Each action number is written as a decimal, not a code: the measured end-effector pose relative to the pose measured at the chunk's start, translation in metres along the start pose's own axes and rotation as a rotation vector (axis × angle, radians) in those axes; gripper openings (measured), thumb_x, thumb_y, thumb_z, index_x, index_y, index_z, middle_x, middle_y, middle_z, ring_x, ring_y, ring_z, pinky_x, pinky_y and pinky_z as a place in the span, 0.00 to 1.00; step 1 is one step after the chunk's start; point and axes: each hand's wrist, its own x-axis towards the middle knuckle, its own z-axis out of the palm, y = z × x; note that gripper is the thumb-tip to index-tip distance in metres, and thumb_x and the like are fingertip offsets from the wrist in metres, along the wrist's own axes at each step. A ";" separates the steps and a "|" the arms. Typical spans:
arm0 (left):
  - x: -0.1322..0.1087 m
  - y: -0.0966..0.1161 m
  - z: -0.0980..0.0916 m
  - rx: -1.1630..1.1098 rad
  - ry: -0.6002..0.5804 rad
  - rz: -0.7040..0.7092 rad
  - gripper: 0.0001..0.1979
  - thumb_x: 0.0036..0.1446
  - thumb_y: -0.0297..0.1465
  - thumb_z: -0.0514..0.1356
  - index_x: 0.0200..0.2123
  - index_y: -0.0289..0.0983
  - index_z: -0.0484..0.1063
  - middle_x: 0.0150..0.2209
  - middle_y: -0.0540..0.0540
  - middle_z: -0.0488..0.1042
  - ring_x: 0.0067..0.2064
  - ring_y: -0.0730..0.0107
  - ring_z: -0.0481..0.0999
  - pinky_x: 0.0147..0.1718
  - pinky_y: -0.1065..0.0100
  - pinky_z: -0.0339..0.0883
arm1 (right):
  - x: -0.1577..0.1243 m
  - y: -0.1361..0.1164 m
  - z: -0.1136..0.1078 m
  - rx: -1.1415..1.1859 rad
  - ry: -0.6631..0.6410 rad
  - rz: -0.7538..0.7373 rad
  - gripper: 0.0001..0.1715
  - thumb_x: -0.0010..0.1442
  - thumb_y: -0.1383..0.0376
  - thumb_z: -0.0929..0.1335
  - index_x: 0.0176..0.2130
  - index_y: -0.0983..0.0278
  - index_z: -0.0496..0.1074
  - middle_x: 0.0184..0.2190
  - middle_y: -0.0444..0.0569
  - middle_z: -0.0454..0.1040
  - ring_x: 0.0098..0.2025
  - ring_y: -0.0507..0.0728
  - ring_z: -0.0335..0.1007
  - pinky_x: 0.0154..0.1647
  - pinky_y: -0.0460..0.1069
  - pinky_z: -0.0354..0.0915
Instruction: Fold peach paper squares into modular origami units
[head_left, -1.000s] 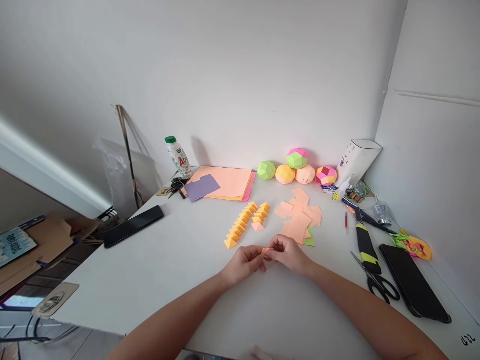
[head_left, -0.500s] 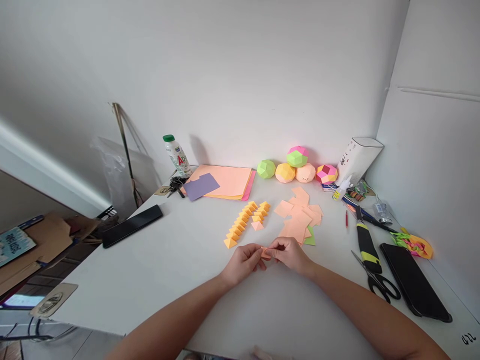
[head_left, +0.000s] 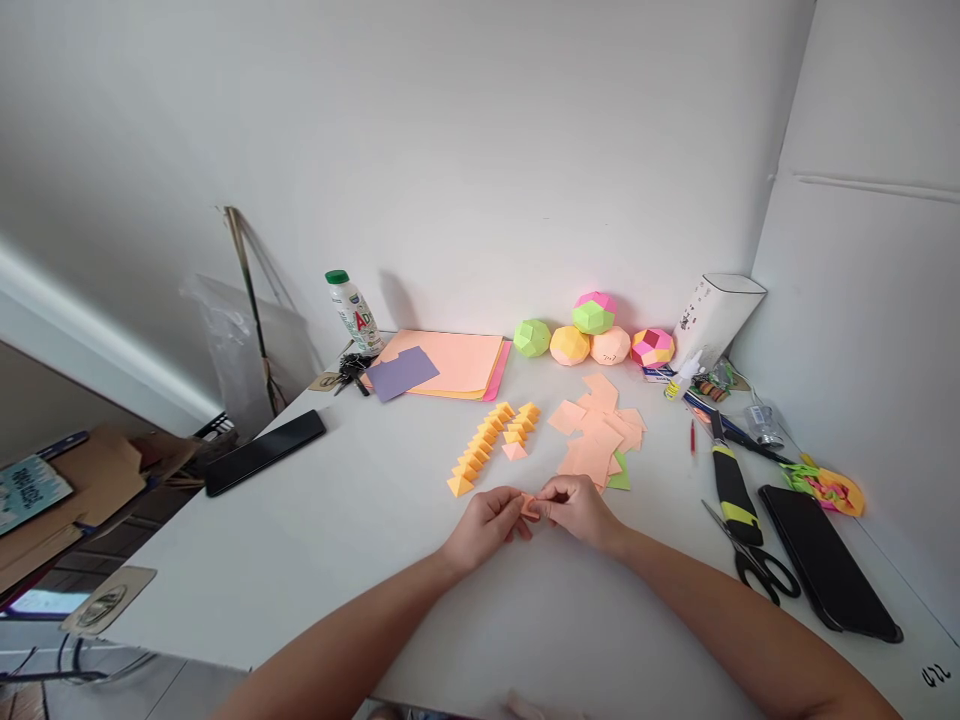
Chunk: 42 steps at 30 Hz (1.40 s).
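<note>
Between my two hands is a small folded piece of peach paper (head_left: 529,506), partly hidden by fingers. My left hand (head_left: 487,525) pinches its left side, while my right hand (head_left: 577,505) is closed on its right side. Beyond them lie loose peach paper pieces (head_left: 600,445) with a green one (head_left: 620,473) at their edge. Up and to the left, folded orange paper units (head_left: 480,447) stand in a long row beside a shorter row (head_left: 521,424), which ends in a peach unit (head_left: 514,452).
Paper balls (head_left: 570,345) sit along the wall. At right lie scissors (head_left: 750,560), a cutter knife (head_left: 735,490), a black phone (head_left: 829,560) and a glue bottle (head_left: 682,378). At left are paper sheets (head_left: 457,355), a white bottle (head_left: 352,312), keys (head_left: 352,370) and a black device (head_left: 266,452).
The peach paper between my fingers has shifted very slightly. Both hands stay in nearly the same place, and the rest of the table looks the same.
</note>
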 end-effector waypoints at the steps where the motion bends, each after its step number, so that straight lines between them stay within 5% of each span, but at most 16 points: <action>1: 0.000 0.000 0.000 0.005 -0.003 0.007 0.18 0.58 0.43 0.51 0.35 0.35 0.72 0.35 0.43 0.77 0.30 0.69 0.75 0.26 0.72 0.64 | 0.000 0.001 0.000 0.008 -0.006 0.010 0.19 0.49 0.52 0.71 0.23 0.66 0.74 0.22 0.45 0.70 0.24 0.52 0.62 0.23 0.47 0.61; 6: -0.001 -0.005 0.000 0.060 -0.005 0.109 0.20 0.60 0.44 0.49 0.42 0.36 0.71 0.35 0.43 0.76 0.30 0.69 0.74 0.26 0.71 0.64 | 0.001 -0.003 -0.003 0.032 -0.053 0.057 0.19 0.50 0.51 0.71 0.26 0.66 0.73 0.23 0.45 0.70 0.24 0.52 0.64 0.24 0.47 0.61; 10: -0.002 -0.011 -0.001 0.114 0.006 0.150 0.21 0.60 0.41 0.49 0.53 0.36 0.62 0.27 0.47 0.74 0.27 0.70 0.70 0.27 0.69 0.63 | 0.002 -0.010 -0.006 0.068 -0.105 0.011 0.17 0.51 0.53 0.70 0.25 0.65 0.70 0.24 0.44 0.69 0.24 0.51 0.64 0.25 0.47 0.61; 13: -0.003 -0.007 0.000 0.075 -0.024 0.168 0.23 0.59 0.39 0.52 0.55 0.38 0.56 0.30 0.47 0.74 0.31 0.69 0.72 0.28 0.69 0.62 | 0.003 -0.011 -0.007 0.089 -0.114 0.009 0.16 0.50 0.54 0.71 0.25 0.65 0.70 0.24 0.43 0.68 0.24 0.50 0.62 0.24 0.46 0.60; 17: -0.002 0.003 0.002 0.005 -0.036 0.099 0.15 0.55 0.39 0.56 0.43 0.37 0.65 0.31 0.46 0.74 0.30 0.70 0.72 0.26 0.71 0.61 | 0.003 -0.008 -0.007 0.080 -0.087 -0.035 0.15 0.51 0.56 0.71 0.24 0.65 0.72 0.26 0.43 0.67 0.25 0.50 0.61 0.25 0.46 0.60; 21: 0.001 0.004 0.003 0.038 0.018 0.038 0.14 0.53 0.42 0.58 0.28 0.36 0.66 0.21 0.51 0.69 0.23 0.74 0.67 0.22 0.73 0.56 | 0.001 -0.007 -0.006 0.092 -0.073 -0.055 0.12 0.52 0.58 0.70 0.25 0.65 0.72 0.26 0.43 0.67 0.27 0.50 0.61 0.26 0.46 0.59; 42: 0.000 0.004 -0.001 -0.029 -0.080 0.092 0.15 0.55 0.41 0.54 0.27 0.34 0.69 0.19 0.51 0.67 0.22 0.74 0.64 0.24 0.72 0.56 | 0.001 -0.005 -0.008 0.197 -0.117 0.039 0.15 0.51 0.57 0.71 0.24 0.66 0.70 0.21 0.44 0.69 0.23 0.51 0.61 0.25 0.45 0.57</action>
